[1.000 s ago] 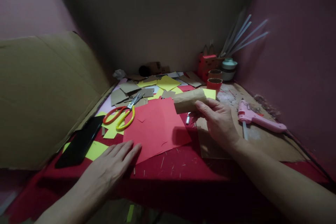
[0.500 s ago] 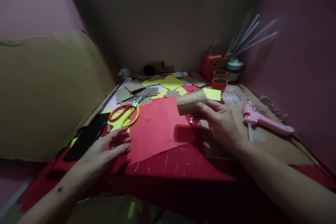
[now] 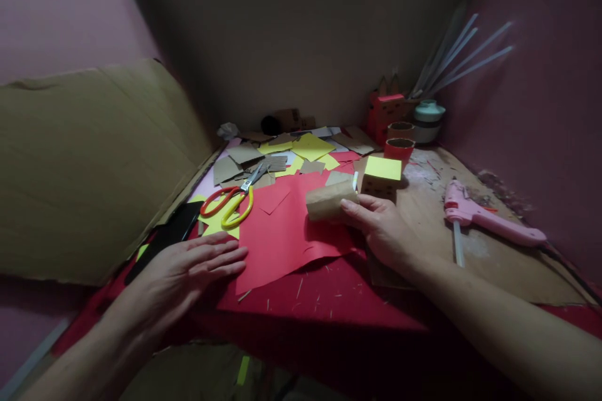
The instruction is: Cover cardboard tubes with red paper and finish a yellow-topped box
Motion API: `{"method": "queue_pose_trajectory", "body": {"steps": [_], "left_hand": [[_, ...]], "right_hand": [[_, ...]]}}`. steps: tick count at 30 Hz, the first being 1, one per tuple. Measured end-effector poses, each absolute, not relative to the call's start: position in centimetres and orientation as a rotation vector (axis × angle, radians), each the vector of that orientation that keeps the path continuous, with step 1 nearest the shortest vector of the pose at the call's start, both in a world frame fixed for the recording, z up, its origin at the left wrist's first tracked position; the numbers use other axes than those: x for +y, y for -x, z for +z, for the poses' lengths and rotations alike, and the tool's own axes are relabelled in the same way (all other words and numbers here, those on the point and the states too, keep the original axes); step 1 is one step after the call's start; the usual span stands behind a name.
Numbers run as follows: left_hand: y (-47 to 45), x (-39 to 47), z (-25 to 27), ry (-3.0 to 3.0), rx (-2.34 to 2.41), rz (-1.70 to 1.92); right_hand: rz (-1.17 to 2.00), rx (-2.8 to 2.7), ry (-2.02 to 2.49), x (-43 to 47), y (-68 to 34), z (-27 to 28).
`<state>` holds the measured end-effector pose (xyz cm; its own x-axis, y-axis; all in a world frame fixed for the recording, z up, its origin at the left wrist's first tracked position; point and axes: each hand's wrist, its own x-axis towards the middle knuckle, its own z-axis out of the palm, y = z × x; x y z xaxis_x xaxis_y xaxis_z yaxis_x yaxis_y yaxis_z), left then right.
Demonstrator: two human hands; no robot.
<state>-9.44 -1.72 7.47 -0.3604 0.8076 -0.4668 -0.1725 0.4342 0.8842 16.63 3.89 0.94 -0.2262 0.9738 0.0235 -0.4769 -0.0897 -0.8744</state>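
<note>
My right hand (image 3: 383, 225) grips one end of a brown cardboard tube (image 3: 330, 200), thumb on the near side. The tube lies sideways, low over a sheet of red paper (image 3: 275, 238); whether it touches the sheet I cannot tell. At the paper's left edge is my left hand (image 3: 202, 263), holding nothing, fingers stretched out and palm turned toward the sheet. Scissors with one red and one yellow handle (image 3: 237, 216) rest just beyond my left fingers, blades pointing away. A black phone-like slab (image 3: 164, 241) sits left of that hand, partly hidden by it.
A small box with a yellow top (image 3: 383, 168) stands beyond my right hand. Behind it are red-wrapped tubes (image 3: 399, 149). A pink glue gun (image 3: 489, 219) rests on cardboard at right. Paper and card scraps (image 3: 310, 147) cover the back. A large cardboard panel (image 3: 103, 169) leans at left.
My right hand has lowered the tube toward the red paper and slightly left, uncovering the yellow-topped box. My left hand has come to the paper's edge, its fingers straighter.
</note>
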Motion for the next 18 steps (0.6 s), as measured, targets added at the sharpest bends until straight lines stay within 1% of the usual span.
{"method": "queue_pose_trajectory", "body": {"steps": [6, 13, 18], "left_hand": [[9.5, -0.3, 5.9, -0.471, 1.551, 1.061], [8.0, 2.8, 5.2, -0.376, 1.224, 0.946], [6.4, 4.3, 6.5, -0.432, 1.250, 0.959]], "right_hand": [[1.592, -0.880, 0.746, 4.3, -16.7, 1.0], [1.620, -0.801, 0.762, 4.5, -16.8, 1.4], [1.615, -0.793, 0.751, 4.7, -16.9, 1.3]]}}
